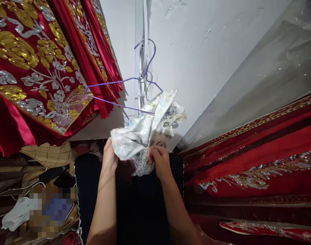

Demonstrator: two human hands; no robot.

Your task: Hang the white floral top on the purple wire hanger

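Note:
A thin pale cloth garment (pixel 135 131) with a grey and yellowish print hangs bunched on a purple wire hanger (pixel 114 82). One side of the hanger is bare, and the other end disappears into the fabric. My left hand (pixel 110 154) grips the garment's left edge, its fingers partly hidden behind the cloth. At the lower middle, my right hand (pixel 159 159) is closed in a pinch on a gathered fold. Part of the printed fabric droops below, between both hands. The hanger's hook is by a narrow white strip (pixel 145 20) on the wall.
Red garments with gold and silver embroidery (pixel 43 68) hang at the left. More red embroidered clothing (pixel 247 170), partly under clear plastic (pixel 247 88), fills the right. A white wall (pixel 196 41) stands ahead. Lower left are a white cloth (pixel 20 212), cables and a blurred patch.

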